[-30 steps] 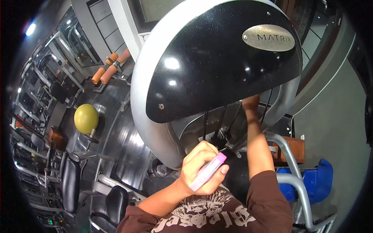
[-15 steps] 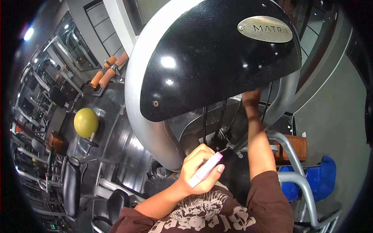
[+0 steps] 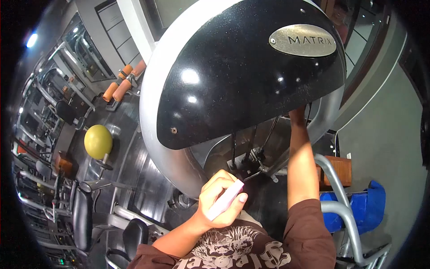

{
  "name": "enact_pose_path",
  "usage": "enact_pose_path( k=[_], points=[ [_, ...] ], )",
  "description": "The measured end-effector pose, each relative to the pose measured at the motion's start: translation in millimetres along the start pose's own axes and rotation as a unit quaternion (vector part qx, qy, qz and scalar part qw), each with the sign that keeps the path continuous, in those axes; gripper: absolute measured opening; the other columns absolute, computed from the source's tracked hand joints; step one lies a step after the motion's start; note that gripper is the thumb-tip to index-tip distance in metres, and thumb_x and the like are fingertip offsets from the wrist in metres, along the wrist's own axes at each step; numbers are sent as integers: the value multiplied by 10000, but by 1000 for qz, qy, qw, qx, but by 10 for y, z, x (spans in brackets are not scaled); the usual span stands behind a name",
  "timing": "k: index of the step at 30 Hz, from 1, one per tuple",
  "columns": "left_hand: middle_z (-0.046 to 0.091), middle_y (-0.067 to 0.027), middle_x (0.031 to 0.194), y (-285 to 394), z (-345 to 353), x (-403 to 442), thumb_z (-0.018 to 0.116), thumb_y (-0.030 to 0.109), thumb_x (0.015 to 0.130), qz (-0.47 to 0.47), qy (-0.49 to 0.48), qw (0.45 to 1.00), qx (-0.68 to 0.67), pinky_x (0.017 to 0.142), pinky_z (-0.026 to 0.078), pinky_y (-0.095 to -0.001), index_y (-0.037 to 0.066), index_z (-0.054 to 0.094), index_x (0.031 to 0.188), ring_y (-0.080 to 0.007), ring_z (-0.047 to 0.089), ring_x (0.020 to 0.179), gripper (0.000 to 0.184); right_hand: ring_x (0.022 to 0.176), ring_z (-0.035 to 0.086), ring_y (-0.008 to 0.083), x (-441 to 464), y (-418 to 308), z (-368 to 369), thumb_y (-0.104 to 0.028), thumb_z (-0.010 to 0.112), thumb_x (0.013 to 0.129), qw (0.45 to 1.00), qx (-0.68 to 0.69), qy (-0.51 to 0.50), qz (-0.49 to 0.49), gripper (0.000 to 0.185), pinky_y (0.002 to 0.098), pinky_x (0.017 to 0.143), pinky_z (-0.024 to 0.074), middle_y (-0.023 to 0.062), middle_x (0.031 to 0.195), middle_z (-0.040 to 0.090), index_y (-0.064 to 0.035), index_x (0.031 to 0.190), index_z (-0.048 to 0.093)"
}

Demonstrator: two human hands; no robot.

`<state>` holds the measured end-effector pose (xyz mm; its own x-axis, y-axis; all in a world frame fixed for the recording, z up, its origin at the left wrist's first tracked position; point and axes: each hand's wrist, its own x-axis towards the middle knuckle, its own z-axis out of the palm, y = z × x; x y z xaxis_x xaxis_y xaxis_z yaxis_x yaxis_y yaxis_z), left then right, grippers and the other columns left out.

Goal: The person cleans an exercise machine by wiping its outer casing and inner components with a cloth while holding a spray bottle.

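My left hand [image 3: 219,197] is closed around a slim, pale pink object [image 3: 226,200], held at a slant in front of my chest; its exact kind is unclear. My right arm reaches up behind the glossy black cover [image 3: 242,67] of a gym machine marked MATRIX. Only the back part of my right hand [image 3: 297,115] shows below the cover's lower edge, in shadow, and its fingers are hidden. Dark rods or cables [image 3: 270,134] run down from under the cover, just left of my right hand.
A thick silver frame tube [image 3: 150,107] curves around the cover. At lower right stand bent grey tubes [image 3: 342,193], a blue padded item [image 3: 369,206] and a wooden box [image 3: 338,172]. Leftward are a yellow ball [image 3: 98,141], orange rollers [image 3: 121,89] and black-padded machines [image 3: 83,217].
My right hand has gone higher behind the cover, so less of it shows. My left hand, with the pale pink object, has shifted slightly left. The view has tilted a little.
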<state>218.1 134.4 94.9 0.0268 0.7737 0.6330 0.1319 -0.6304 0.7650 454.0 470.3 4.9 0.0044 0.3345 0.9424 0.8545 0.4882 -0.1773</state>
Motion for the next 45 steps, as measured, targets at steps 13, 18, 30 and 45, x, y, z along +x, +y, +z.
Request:
enact_pose_path(
  k=[13, 18, 30, 45],
  points=[
    [656, -161, 874, 107, -69, 66, 772, -10, 851, -7, 0, 1000, 13, 678, 521, -328, -39, 644, 978, -239, 644, 746, 182, 990, 688, 425, -1205, 356, 372, -327, 926, 763, 949, 108, -111, 274, 490, 498, 902, 536, 184, 995, 703, -24, 1055, 674],
    [646, -164, 876, 56, -13, 164, 779, -41, 827, -3, -19, 1000, -7, 673, 519, -326, -58, 645, 985, -241, 639, 736, 208, 1020, 684, 432, -268, 343, 239, -352, 904, 784, 993, 61, -47, 89, 520, 501, 909, 533, 207, 1040, 705, -16, 1100, 665],
    [641, -152, 848, 252, 81, 259, 761, 68, 883, 5, -30, 1000, 9, 683, 519, -328, -11, 620, 925, -234, 643, 756, 167, 1046, 693, 389, -1953, -210, -300, -467, 890, 801, 847, 183, -249, 433, 677, 470, 944, 523, 211, 1093, 727, 28, 1206, 666],
    [597, -112, 867, 834, -30, 771, 862, 182, 806, 57, -90, 992, 71, 694, 467, -322, -30, 627, 1026, -193, 563, 762, 386, 978, 611, 126, 1349, -855, -2399, -235, 704, 1033, 919, 308, 93, 229, 316, 304, 928, 495, 39, 1065, 637, -38, 1239, 569]
  ],
)
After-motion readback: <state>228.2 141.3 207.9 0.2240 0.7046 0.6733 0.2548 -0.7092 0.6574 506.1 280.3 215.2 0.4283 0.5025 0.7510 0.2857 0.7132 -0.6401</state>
